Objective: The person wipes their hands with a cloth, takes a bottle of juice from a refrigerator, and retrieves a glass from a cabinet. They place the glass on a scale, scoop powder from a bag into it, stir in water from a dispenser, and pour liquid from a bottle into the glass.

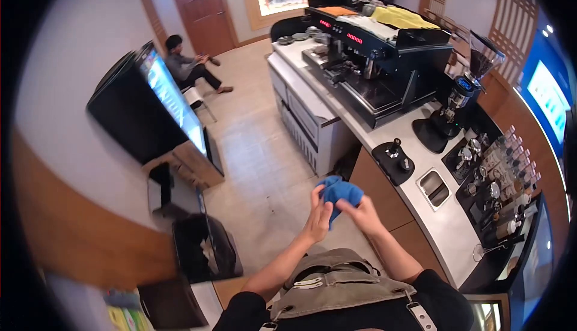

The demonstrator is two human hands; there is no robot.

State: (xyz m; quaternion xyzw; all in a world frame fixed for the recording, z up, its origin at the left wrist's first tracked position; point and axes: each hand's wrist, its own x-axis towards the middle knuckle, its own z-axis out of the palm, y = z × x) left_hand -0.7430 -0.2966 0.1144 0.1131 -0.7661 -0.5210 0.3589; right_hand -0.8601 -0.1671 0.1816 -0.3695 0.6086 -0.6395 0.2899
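Observation:
Out in front of my apron (336,280), both hands grip a bunched blue cloth (341,190). My left hand (318,218) is closed around its left side, fingers pointing up. From the right, my right hand (362,215) holds the cloth with the thumb pressed against it. Anything inside the folds is hidden. The cloth is in the air, to the left of the counter and above the floor.
A counter (430,217) runs along my right with a tamper (393,148), a metal sink (434,188), a grinder (460,100) and an espresso machine (378,54). To my left are a bin (207,247) and a display fridge (147,103). A seated person (192,66) is farther back.

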